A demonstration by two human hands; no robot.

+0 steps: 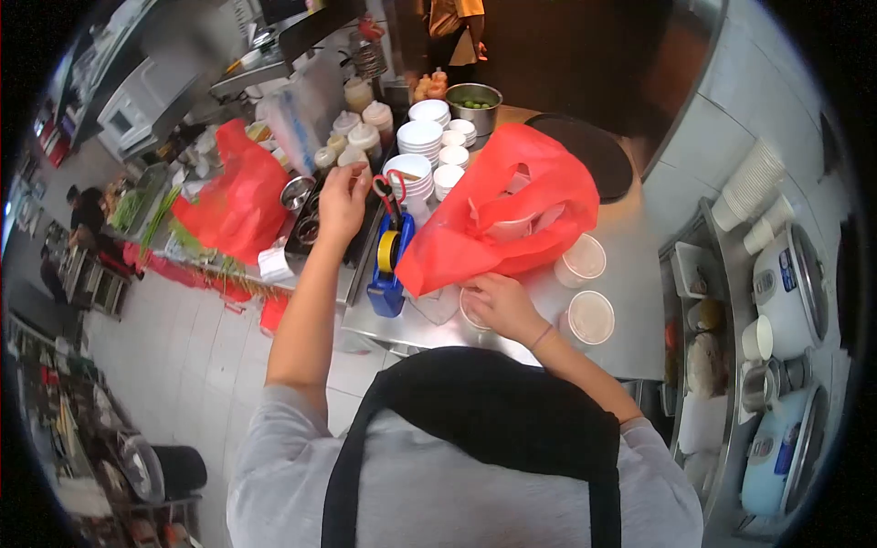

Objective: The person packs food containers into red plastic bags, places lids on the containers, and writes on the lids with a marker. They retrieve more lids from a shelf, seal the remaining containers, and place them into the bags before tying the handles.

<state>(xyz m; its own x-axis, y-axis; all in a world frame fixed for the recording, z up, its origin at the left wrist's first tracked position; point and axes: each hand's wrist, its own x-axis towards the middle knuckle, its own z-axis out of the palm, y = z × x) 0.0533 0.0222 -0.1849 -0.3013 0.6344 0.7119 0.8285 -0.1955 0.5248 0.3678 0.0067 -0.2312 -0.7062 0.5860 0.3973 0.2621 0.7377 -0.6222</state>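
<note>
My left hand (pixel 343 203) reaches over a black tray (pixel 301 245) of small metal bowls, beside several squeeze bottles (pixel 364 139). Its fingers are bent and apart, with nothing visible in them. My right hand (pixel 501 306) grips a lidded white tub (pixel 471 315) at the near edge of the steel counter, partly covering it. Just beyond that hand stands a red plastic bag (pixel 548 183), its top gathered open with pale contents showing inside. Two more lidded tubs, one (pixel 582 261) behind the other (pixel 589 318), stand to the right of my right hand.
A blue tape dispenser (pixel 386 288) with red-handled scissors (pixel 390 185) stands between my arms. Stacked white bowls (pixel 419 137) and a metal pot (pixel 475 105) are behind. Another red bag (pixel 239 196) lies left. Shelving with rice cookers (pixel 784 288) lines the right; people stand farther off.
</note>
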